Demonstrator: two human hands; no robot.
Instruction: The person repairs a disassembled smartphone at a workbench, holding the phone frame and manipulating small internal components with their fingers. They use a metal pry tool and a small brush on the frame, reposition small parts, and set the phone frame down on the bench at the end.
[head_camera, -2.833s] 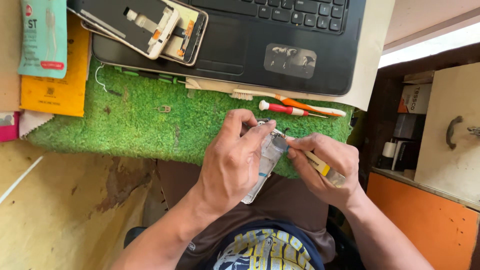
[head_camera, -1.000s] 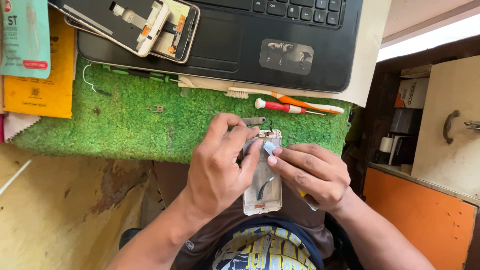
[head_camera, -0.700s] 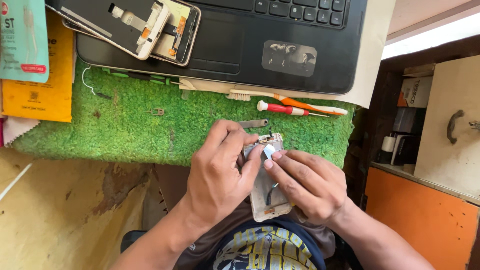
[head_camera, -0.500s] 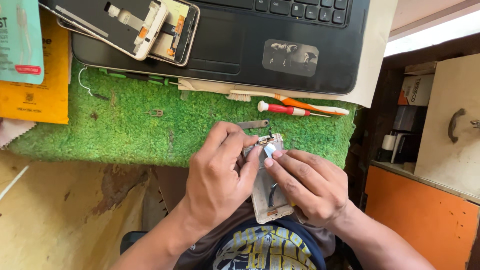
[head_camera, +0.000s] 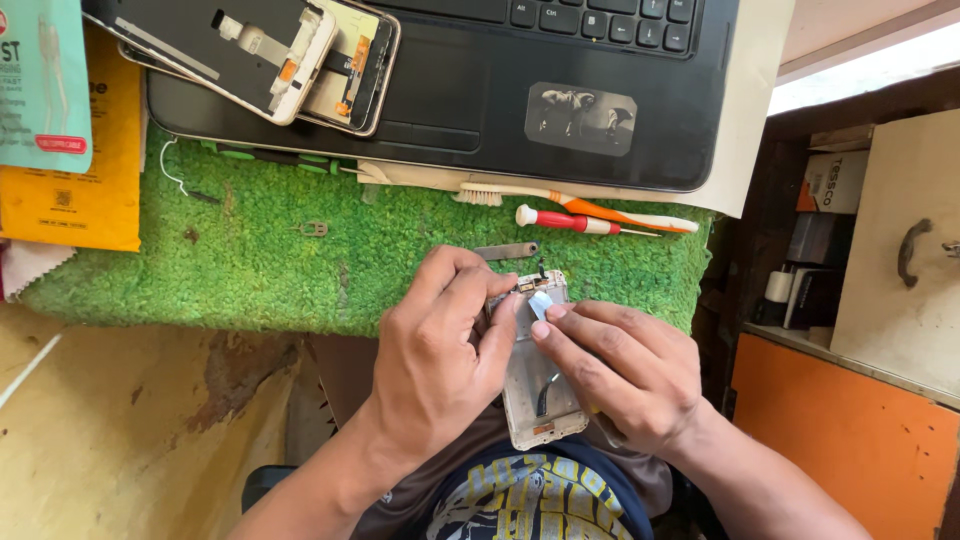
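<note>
A white phone frame with its back removed lies lengthwise over my lap at the near edge of the green turf mat. My left hand grips the frame along its left side, thumb near the top corner. My right hand rests on the frame's right side, and its fingertips pinch a small pale blue-white piece against the frame's upper end. A thin dark cable curls inside the frame's lower half.
A black laptop lies behind the mat with two opened phones on its left corner. A toothbrush, a red-handled screwdriver and a small metal strip lie on the mat. Yellow and teal packets at left; an orange cabinet at right.
The phone frame has turned from tilted in front of me to lying lengthwise on my lap. My right hand moved onto its top and now pinches the small pale piece there.
</note>
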